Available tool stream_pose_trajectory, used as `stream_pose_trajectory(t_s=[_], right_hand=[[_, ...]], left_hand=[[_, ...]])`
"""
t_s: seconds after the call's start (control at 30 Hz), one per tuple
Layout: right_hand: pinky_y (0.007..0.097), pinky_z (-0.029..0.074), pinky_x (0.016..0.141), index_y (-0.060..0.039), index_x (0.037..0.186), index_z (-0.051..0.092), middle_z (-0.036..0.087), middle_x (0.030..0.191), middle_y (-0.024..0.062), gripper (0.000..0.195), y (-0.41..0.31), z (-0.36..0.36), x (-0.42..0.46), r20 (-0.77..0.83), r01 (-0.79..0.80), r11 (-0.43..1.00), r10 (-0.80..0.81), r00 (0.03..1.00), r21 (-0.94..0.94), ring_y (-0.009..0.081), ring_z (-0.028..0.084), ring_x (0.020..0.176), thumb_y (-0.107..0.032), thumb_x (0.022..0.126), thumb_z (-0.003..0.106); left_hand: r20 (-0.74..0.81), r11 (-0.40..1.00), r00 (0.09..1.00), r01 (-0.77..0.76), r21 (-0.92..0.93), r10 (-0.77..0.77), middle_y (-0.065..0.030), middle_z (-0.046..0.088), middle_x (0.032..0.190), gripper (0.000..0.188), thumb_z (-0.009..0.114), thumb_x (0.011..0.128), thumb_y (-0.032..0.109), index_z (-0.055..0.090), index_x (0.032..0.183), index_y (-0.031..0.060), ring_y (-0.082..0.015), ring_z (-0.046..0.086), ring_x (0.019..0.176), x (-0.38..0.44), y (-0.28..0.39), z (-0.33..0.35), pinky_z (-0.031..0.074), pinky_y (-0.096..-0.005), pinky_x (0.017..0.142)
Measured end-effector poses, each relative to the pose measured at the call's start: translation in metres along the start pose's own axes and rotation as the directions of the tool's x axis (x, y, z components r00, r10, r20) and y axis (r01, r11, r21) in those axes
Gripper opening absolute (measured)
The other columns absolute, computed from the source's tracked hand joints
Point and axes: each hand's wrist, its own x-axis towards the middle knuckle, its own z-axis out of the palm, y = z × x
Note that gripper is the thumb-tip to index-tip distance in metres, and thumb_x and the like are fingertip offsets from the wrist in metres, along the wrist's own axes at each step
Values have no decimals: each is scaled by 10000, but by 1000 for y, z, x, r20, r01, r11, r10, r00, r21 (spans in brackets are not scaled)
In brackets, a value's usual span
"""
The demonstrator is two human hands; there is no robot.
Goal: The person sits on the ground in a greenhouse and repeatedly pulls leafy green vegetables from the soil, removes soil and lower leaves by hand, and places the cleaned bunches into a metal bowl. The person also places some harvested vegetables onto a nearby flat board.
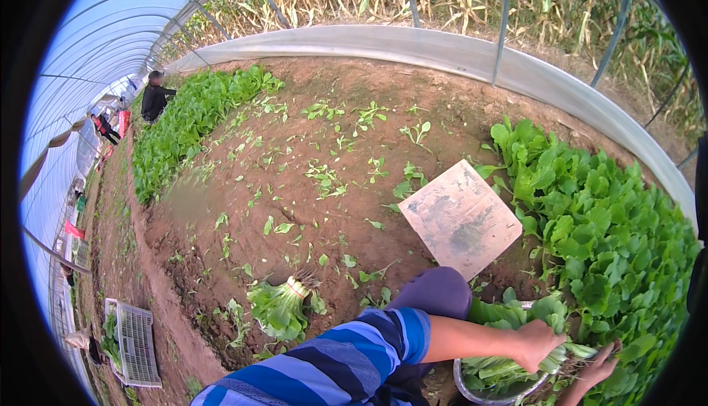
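Note:
My left hand (535,345), at the end of a striped sleeve, grips a bunch of leafy greens (553,359) by the stems, over a round basin (460,384). More greens lie in the basin, leaves and pale stalks showing. At the bunch's root end is my right hand (600,366), its fingers by the roots; whether they close on anything is unclear. Dense leafy plants (603,240) grow right beside it. A tied bunch of greens (282,306) with a reddish band lies on the soil left of my knee (437,292).
A square, stained board (462,220) lies beyond my knee. Loose leaves litter the soil (354,201). A plastic crate (138,345) holding greens stands at the lower left. One person (155,96) crouches by the far plant bed (193,113); another (104,128) is farther back. Plastic sheeting (354,41) edges the tunnel.

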Motion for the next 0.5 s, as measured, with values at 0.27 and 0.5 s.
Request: stream_pose_trajectory(t_s=[0.27, 0.5], right_hand=[[220, 326, 500, 13, 1180, 611, 518, 697, -28, 246, -25, -4, 2, -62, -37, 998, 33, 998, -57, 35, 425, 568, -148, 1037, 493], [268, 383, 520, 6, 1010, 665, 566, 666, -7, 222, -45, -23, 23, -252, -157, 983, 129, 959, -92, 67, 441, 577, -183, 1015, 548]], left_hand=[[57, 999, 998, -33, -33, 35, -158, 668, 728, 794, 786, 573, 256, 514, 1274, 2, -345, 672, 670, -1, -1, -19, 540, -449, 639], [89, 997, 994, 56, 56, -61, -159, 693, 807, 754, 782, 640, 329, 493, 1293, 86, -346, 689, 739, 0, -10, -28, 561, -447, 717]])
